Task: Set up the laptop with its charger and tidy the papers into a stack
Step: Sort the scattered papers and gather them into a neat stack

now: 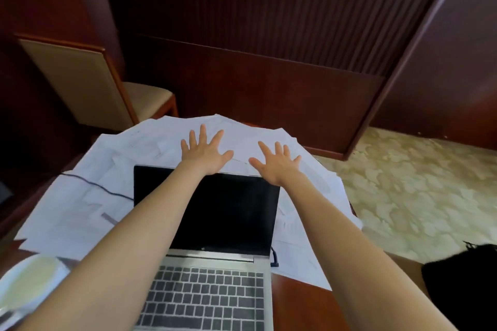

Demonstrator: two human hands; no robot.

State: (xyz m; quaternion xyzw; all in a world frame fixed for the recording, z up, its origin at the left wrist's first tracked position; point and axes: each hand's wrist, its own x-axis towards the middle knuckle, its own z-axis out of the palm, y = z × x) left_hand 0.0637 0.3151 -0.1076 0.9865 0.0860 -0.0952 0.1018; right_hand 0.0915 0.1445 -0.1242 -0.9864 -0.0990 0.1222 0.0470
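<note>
Reaching past the open laptop [207,212], left hand [205,153] and right hand [277,165] spread flat-fingered over scattered papers [88,212].

Both arms are reaching over the open laptop [215,236], left hand [205,152] and right hand [277,165] spreading flat above the papers [150,140].

A reddish-brown polished wooden table [295,301] is nearly hidden under loose white paper sheets [80,209], overlapping out to its far edge. 1 open silver laptop with a dark screen [215,290] sits among them at the front. A thin black cable [94,186] crosses the left sheets to the laptop's left edge, and a blurred white round dish [29,277] sits front-left
</note>
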